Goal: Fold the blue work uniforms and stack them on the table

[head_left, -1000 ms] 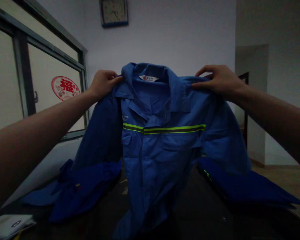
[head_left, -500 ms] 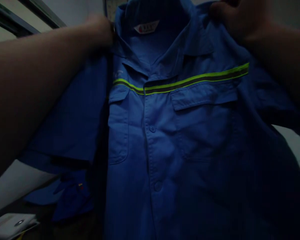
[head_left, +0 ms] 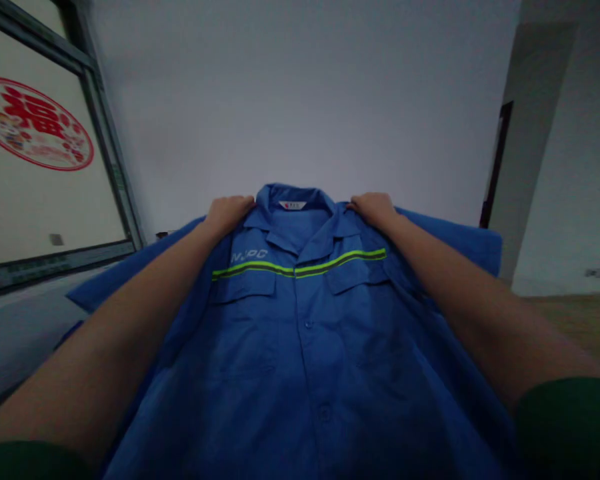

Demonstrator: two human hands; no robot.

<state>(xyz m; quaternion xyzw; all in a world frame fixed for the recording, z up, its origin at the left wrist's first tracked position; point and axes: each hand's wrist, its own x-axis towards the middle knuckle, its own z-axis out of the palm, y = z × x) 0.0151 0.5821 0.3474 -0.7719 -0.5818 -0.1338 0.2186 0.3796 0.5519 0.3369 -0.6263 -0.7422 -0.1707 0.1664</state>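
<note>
A blue short-sleeved work shirt (head_left: 300, 347) hangs spread out with its front facing me. It has a yellow-green stripe across the chest, two flap pockets, buttons down the middle and a white label inside the collar. My left hand (head_left: 230, 212) grips the shoulder beside the collar on the left. On the other side, my right hand (head_left: 375, 208) has its fingers closed on the opposite shoulder. Both arms stretch forward, and the shirt's sleeves stick out behind them.
A pale wall (head_left: 305, 100) stands behind the shirt. At the left is a framed window (head_left: 55, 207) with a round red sticker (head_left: 35, 123). A doorway edge (head_left: 497, 160) and brownish floor (head_left: 575, 327) show at the right.
The shirt and both hands are now farther from me and lower in the view, with the shirt more centred. The camera view has tilted up, showing the wall and window.
</note>
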